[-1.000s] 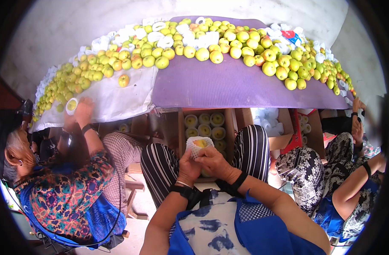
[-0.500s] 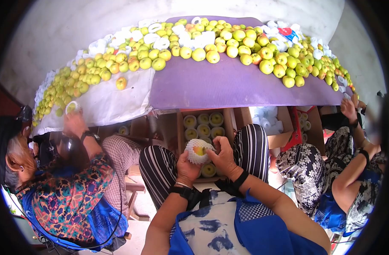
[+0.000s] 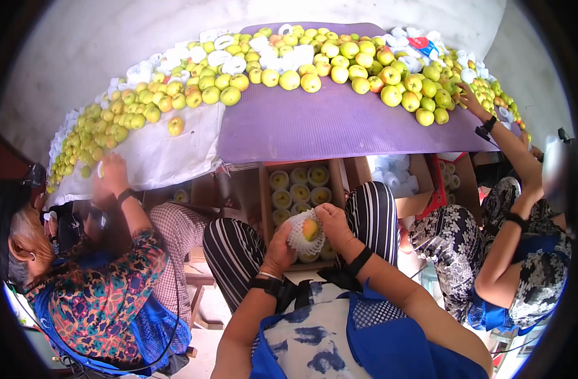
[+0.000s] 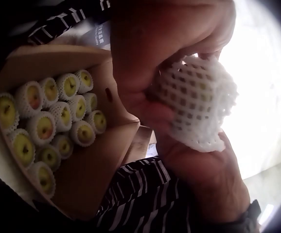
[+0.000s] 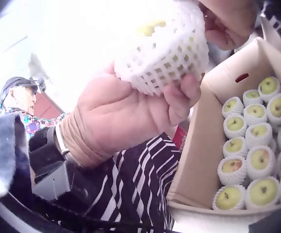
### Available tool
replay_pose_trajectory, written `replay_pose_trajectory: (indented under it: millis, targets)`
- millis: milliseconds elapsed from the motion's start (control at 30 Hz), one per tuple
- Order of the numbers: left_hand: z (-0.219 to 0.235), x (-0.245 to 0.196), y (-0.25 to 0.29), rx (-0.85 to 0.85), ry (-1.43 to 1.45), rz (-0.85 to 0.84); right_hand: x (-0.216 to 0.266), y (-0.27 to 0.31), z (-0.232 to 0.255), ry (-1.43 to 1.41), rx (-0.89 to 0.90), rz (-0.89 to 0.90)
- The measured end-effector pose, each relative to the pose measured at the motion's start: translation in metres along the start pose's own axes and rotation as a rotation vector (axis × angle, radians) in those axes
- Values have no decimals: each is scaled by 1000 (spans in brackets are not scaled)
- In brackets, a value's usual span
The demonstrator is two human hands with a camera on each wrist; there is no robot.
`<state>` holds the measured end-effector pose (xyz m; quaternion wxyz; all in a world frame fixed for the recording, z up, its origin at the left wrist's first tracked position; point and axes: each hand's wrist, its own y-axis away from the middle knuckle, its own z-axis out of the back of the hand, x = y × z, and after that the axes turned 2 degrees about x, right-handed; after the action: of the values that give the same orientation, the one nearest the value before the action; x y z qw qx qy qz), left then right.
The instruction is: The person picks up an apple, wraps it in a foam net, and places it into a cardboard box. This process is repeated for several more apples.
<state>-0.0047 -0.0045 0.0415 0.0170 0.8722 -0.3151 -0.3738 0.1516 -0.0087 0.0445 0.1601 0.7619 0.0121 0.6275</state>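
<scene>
My left hand (image 3: 280, 254) cups a yellow-green apple with a red blush (image 3: 310, 229) in a white foam net (image 3: 296, 241), fingers curled round its side. Opposite it, my right hand (image 3: 335, 226) pinches the net's edge. The apple's blushed face shows through the net's opening in the head view. Seen from the right wrist, the net (image 5: 167, 60) covers the apple's lower part and rests on the left palm. Below both hands, between the knees, stands a cardboard box (image 5: 191, 179) holding rows of netted apples (image 4: 41, 126).
Loose apples (image 3: 231, 96) are heaped along the back of a table with a purple mat (image 3: 289, 129) and a white sheet (image 3: 191, 142). A carton of white foam nets (image 3: 393, 174) stands right of the box. People sit on both sides; one reaches into the heap.
My right hand has drawn slightly away to the right of the apple, and its blushed face has turned that way. The person on the right has reached up to the apples.
</scene>
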Motion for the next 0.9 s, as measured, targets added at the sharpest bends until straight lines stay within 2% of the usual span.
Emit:
replay_pose_trajectory:
  millis: [33, 67, 133, 167, 233, 267, 300, 367, 400, 467, 500, 567, 600, 667, 700, 767, 900]
  targets:
    - [2, -2, 1, 71, -149, -31, -10, -5, 4, 43, 2, -10]
    - [3, -2, 5, 72, -148, -31, -21, -10, 8, 87, 3, -19]
    - [-12, -14, 17, 89, -1093, -390, -23, -12, 6, 79, 17, -32]
    - [-13, -14, 18, 92, -1094, -392, -24, -12, 6, 73, 10, -70]
    - [-19, -16, 20, 26, -1220, -540, -23, -12, 8, 88, 32, -79]
    - [-25, -14, 20, 39, -834, -376, -22, -13, 8, 103, 57, -89]
    - [-10, -7, 14, 36, -835, -379, -15, -10, 8, 103, 62, -88]
    - [31, 13, -5, 29, -742, -319, 1, -3, 10, 92, 154, -248]
    - [23, 9, -3, 28, -741, -319, 2, -2, 9, 93, 155, -249]
    - [-2, -2, 3, 29, 64, -156, 2, 0, 7, 95, 152, -253]
    - [-1, -2, 2, 30, 64, -156, 1, 0, 8, 96, 152, -252]
    - [1, -1, 1, 3, 328, -81, -3, -1, 11, -250, 186, -279]
    - [1, -2, 1, 3, 328, -81, -2, 0, 11, -250, 186, -279]
    - [0, -5, 2, -23, 328, -46, 1, 1, 11, -484, 194, -300]
    - [-3, -8, 3, -23, 330, -47, 2, 0, 12, -482, 195, -301]
    - [-6, -12, 6, 108, 200, -89, 1, -2, 14, -665, 193, -255]
    - [-2, -12, 7, 172, 231, -63, 0, -4, 16, -647, 169, -234]
